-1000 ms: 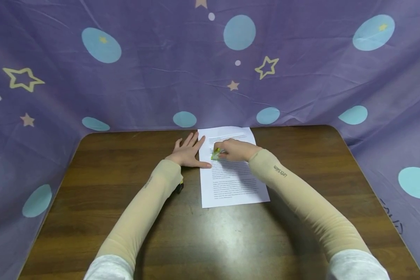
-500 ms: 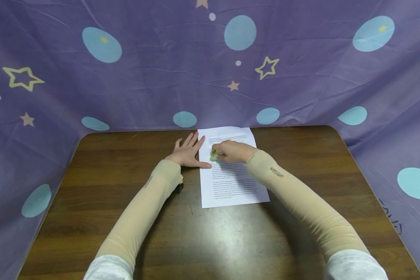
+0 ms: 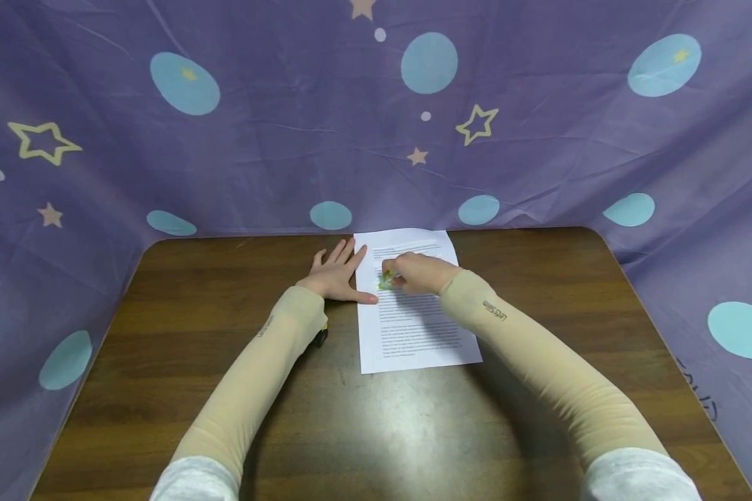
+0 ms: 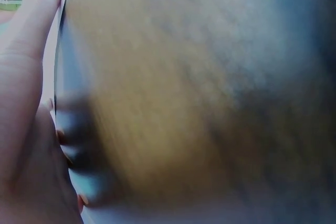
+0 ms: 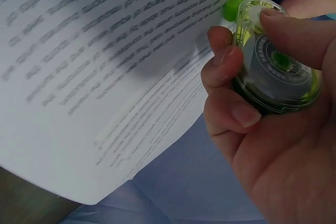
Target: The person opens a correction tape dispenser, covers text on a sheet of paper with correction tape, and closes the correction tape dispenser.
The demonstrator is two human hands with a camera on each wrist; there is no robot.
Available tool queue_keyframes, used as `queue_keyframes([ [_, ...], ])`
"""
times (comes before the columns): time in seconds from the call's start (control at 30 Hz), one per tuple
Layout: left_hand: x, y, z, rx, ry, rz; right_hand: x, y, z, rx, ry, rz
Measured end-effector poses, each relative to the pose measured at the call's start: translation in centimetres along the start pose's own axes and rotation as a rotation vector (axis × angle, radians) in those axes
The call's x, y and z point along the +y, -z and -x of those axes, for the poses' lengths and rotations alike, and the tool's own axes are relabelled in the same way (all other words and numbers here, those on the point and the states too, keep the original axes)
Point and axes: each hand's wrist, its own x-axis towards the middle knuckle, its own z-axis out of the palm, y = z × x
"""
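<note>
A printed sheet of paper (image 3: pixel 413 334) lies on the wooden table, its top end against the curtain. My left hand (image 3: pixel 338 276) rests with spread fingers across the sheet's left edge, thumb over the margin. Between thumb and curled fingers, my right hand (image 3: pixel 421 271) grips a clear and green correction tape dispenser (image 5: pixel 281 64). The dispenser's green tip (image 5: pixel 234 7) is right at the start of a printed line, near the left margin. In the left wrist view the left hand (image 4: pixel 23 114) shows along the side, beside blurred table.
Behind the table (image 3: pixel 225 313) hangs a purple curtain (image 3: pixel 257 139) with stars and blue ovals; it meets the back edge. A small black and yellow object (image 3: pixel 321 337) shows beside the left wrist. Beige sleeves cover both forearms.
My right hand, with the correction tape dispenser, has shifted slightly left and then a touch back to the right. The left hand and the paper stay in place.
</note>
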Motion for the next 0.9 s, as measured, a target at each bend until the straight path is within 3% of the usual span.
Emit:
queue_keyframes([
  [0.37,0.4,0.4,0.2,-0.007,0.016,0.003,0.9,0.0,0.9,0.007,-0.009,-0.026],
  [0.57,1.2,0.9,1.1,-0.012,0.013,-0.007,1.5,-0.1,1.4,-0.007,-0.029,-0.051],
  [0.9,1.6,1.3,1.6,0.001,0.002,0.003,2.4,-0.1,2.6,0.031,0.002,-0.079],
])
